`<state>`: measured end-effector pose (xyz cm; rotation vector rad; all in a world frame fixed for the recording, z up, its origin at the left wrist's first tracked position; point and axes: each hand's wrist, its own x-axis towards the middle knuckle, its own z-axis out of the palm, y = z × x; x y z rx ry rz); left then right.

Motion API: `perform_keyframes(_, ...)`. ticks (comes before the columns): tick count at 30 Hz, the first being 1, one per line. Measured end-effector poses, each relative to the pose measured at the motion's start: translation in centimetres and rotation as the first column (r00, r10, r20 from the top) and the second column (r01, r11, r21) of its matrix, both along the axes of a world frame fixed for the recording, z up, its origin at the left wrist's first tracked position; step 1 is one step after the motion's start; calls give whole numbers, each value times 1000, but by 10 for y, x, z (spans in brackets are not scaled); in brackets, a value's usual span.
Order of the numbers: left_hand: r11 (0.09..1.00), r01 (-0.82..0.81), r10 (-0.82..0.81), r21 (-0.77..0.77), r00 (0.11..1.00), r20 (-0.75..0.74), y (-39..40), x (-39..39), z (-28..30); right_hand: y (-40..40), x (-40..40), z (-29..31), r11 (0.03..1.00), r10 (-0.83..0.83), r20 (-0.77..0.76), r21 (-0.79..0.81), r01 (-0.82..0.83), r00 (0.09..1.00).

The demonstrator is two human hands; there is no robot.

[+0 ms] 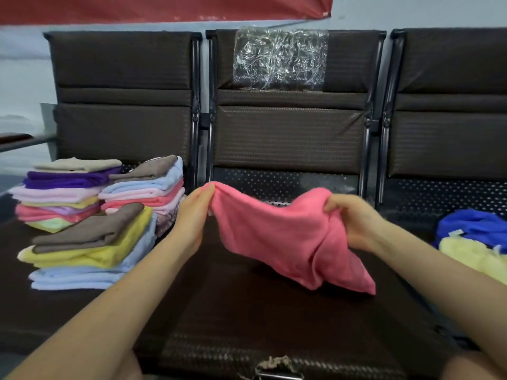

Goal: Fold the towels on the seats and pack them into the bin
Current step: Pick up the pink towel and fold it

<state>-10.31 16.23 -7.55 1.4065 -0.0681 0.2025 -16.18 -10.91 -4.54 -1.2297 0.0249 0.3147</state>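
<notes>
There, the left hand point(193, 215) and right hand point(354, 220) each pinched an upper corner of a pink towel point(288, 237), which hung spread above the middle seat point(247, 297). Folded towel stacks point(90, 215) sat at nine o'clock; unfolded blue point(474, 223) and yellow towels point(472, 256) lay at three o'clock.

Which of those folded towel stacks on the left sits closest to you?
The stack topped by a brown folded towel over yellow and light blue ones; the other two stacks lie behind it.
</notes>
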Motion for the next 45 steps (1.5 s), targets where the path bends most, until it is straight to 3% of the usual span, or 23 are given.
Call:
perform_keyframes(2, 1000, -2, 2, 28, 1000, -17, 4, -1, 0, 15, -5, -13, 971, 173, 9, -172, -169, 985)
perform_keyframes(3, 998, -10, 11, 68, 1000, -9, 6, -3, -1, 22, -8, -21, 893, 298, 8, -355, -276, 954)
perform_keyframes(5, 982, -53, 45, 181, 998, 44, 9, -6, 0, 36, -10, -41, 491, 553, -139, -741, -457, 821)
perform_keyframes(6, 965, -76, 56, 252, 995, 85, 11, -7, 1, 41, -9, -50, 280, 596, -247, -828, -486, 764)
perform_keyframes(7, 945, -75, 36, 319, 991, 126, 14, -9, 2, 43, -8, -56, 150, 598, -323, -854, -498, 734)
perform_keyframes(8, 918, -43, -18, 394, 989, 150, 19, -9, 0, 45, -6, -60, 110, 575, -360, -856, -505, 735)
perform_keyframes(12, 641, 127, -209, 757, 978, 13, 41, -12, -21, 52, -6, -53, 123, 465, -240, -936, -331, 852)
perform_keyframes(16, 481, 274, -239, 833, 955, -176, 66, -15, -48, 64, 4, -72, 257, 330, 38, -965, -51, 943)
perform_keyframes(20, 444, 364, -171, 819, 932, -321, 75, -15, -66, 85, 17, -88, 302, 326, 70, -953, -33, 943)
perform_keyframes(24, 446, 295, -112, 845, 955, -274, 54, -18, -77, 90, 20, -98, 353, 185, -36, -930, -101, 982)
perform_keyframes(26, 427, 311, -118, 849, 950, -288, 44, -18, -81, 84, 17, -95, 449, 178, -57, -884, -133, 982)
perform_keyframes(28, 397, 360, -137, 844, 933, -333, 39, -16, -81, 78, 13, -88, 617, 173, -39, -774, -139, 984)
perform_keyframes(31, 523, 388, -155, 759, 919, -363, 32, -15, -75, 65, 10, -73, 772, 84, 17, -633, -54, 996)
perform_keyframes(35, 688, 343, -89, 640, 914, -395, 17, -19, -66, 49, 4, -48, 865, 116, -1, -491, -102, 993)
perform_keyframes(38, 860, 440, -275, 259, 826, -492, 4, -24, -55, 43, -5, -23, 930, 107, 44, -358, -84, 993)
perform_keyframes(40, 883, 467, -404, 40, 802, -441, -6, -26, -45, 40, -12, -5, 956, 107, 115, -285, -71, 987)
perform_keyframes(42, 872, 488, -468, -42, 805, -365, -16, -29, -36, 40, -17, 11, 973, 94, 203, -228, -46, 975)
perform_keyframes(44, 851, 523, -513, -52, 805, -298, -27, -31, -29, 40, -21, 25, 939, 53, 307, -339, 58, 950)
perform_keyframes(45, 841, 539, -528, -44, 801, -283, -32, -32, -27, 39, -20, 30, 853, 43, 396, -492, 173, 917)
